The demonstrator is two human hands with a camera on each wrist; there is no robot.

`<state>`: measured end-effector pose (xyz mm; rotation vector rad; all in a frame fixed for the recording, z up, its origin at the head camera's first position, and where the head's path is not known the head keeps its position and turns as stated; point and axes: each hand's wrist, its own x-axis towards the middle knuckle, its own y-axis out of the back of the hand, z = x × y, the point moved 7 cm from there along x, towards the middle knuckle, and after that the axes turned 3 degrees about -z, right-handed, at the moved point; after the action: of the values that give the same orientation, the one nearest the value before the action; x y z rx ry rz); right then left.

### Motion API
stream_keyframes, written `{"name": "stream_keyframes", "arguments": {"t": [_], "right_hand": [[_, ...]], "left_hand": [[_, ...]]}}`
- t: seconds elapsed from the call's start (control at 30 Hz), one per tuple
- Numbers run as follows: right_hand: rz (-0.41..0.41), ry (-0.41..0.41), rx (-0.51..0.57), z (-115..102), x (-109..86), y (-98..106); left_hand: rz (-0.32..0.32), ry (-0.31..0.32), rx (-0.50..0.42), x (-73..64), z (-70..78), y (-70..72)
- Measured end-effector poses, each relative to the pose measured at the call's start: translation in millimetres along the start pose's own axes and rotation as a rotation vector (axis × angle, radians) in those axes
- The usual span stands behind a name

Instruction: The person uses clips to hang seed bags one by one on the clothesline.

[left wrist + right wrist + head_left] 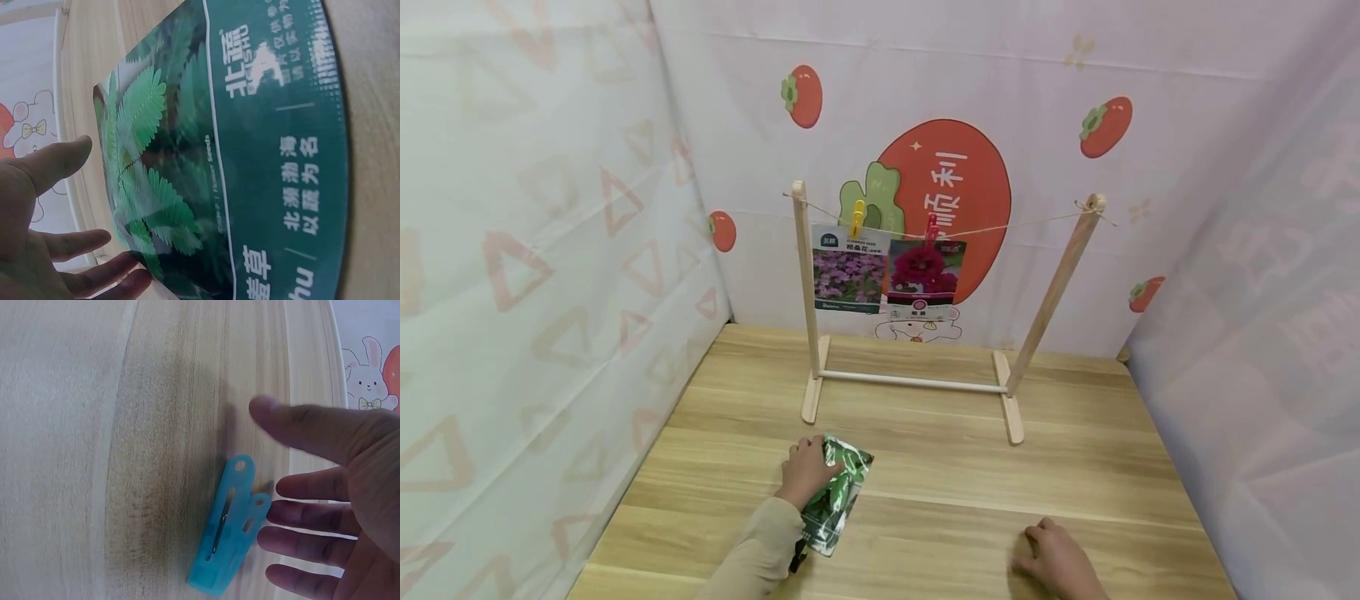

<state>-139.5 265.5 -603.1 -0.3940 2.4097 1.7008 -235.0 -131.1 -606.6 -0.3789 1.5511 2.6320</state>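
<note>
A green seed packet (837,498) with a fern-like leaf picture lies at the left front of the table, and it fills much of the left wrist view. My left hand (807,473) is at its far left edge, fingers and thumb spread; in the left wrist view the thumb (72,153) stands apart from the packet while lower fingertips reach its edge. A light-blue clothespin (222,534) lies on the wood in the right wrist view. Beside it is my right hand (1060,560), thumb and fingers parted around it without a visible grip. The head view hides this clothespin.
Behind stands a wooden rack (811,292) with a string. From it hang a purple-flower packet (848,279) on a yellow clothespin (857,220) and a red-flower packet (922,283) on a pink clothespin (932,227). A small black object (798,557) shows by the left wrist.
</note>
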Motion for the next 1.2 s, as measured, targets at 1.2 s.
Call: {"name": "stream_keyframes", "arguments": {"t": [1.2], "right_hand": [[-0.032, -0.067, -0.052, 6.6, -6.2, -0.1]], "left_hand": [[0.089, 0.009, -0.065, 14.9, -18.2, 1.9]]}}
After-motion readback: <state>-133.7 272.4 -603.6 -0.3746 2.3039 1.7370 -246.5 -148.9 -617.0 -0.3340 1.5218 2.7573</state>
